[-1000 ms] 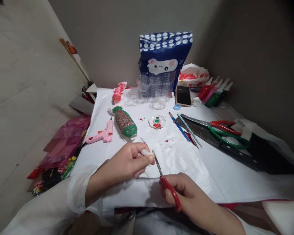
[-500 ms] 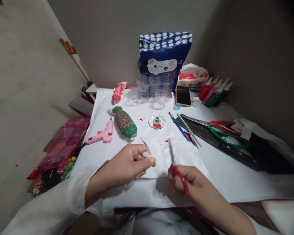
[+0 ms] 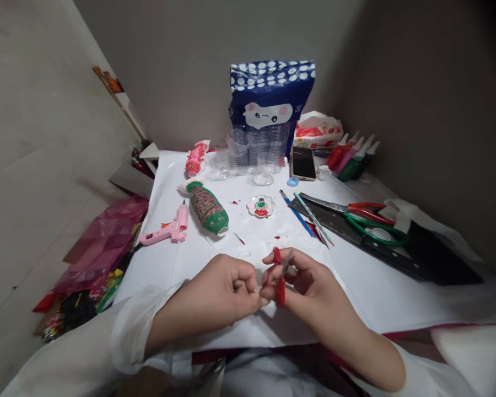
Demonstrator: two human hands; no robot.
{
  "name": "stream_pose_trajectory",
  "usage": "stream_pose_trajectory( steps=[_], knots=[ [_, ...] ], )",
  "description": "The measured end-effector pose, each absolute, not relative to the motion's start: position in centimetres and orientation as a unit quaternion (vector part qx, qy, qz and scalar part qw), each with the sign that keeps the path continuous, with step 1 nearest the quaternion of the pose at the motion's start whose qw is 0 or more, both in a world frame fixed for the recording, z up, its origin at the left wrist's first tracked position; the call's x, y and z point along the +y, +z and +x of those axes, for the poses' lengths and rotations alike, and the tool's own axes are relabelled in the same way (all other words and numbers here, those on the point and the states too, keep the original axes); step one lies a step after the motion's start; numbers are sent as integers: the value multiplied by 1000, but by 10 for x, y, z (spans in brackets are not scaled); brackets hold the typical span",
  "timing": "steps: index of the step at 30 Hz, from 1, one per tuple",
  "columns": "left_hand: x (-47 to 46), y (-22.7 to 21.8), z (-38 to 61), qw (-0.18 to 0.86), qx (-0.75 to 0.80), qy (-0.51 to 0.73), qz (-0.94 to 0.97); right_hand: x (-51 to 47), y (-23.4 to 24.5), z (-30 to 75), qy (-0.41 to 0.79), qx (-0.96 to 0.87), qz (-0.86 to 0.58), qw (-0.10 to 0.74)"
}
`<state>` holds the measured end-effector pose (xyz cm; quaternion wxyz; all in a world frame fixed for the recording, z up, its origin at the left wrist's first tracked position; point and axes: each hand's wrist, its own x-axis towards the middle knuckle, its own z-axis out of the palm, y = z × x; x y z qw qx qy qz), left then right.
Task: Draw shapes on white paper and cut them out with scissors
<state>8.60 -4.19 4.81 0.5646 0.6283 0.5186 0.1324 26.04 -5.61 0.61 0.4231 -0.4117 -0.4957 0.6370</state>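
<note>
Over the front of the white-covered table, my left hand (image 3: 227, 289) is closed in a pinch. A small white piece (image 3: 258, 289) is between its thumb and forefinger, mostly hidden by the fingers. My right hand (image 3: 308, 284) has its fingers through the red handles of a small pair of scissors (image 3: 280, 292), whose blades point up and away. Its fingertips meet those of my left hand near the white piece. Beyond my hands lies a green and red fish figure (image 3: 209, 207) with stuck-on eyes.
A pink glue gun (image 3: 169, 227) lies at left, with a red fish (image 3: 197, 158) behind. A flower-shaped paint dish (image 3: 261, 206), paintbrushes (image 3: 300, 215) and green-handled scissors (image 3: 376, 230) lie across the middle and right. Clear cups (image 3: 257, 149), a phone (image 3: 303, 163) and paint bottles (image 3: 351, 161) stand behind.
My right hand has moved in to my left hand and turned the scissors, its fingertips now at the white piece. The view has shifted slightly.
</note>
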Motion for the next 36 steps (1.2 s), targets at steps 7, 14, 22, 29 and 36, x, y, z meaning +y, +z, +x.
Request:
stream_pose_trajectory(
  steps=[7,14,22,29,36],
  knots=[
    [-40,46,80,485,524,148,684,-36,27,289,496,-608,-456,420],
    [-32,40,78,382,575,165,705,50,7,301,351,-676,-539,359],
    [-15,41,80,202,646,0,736,68,-28,292,280,-705,-552,346],
    [-15,39,83,165,647,-64,742,69,-29,297,272,-717,-534,356],
    [-13,40,85,137,639,-89,752,74,-36,301,288,-702,-525,385]
  ],
)
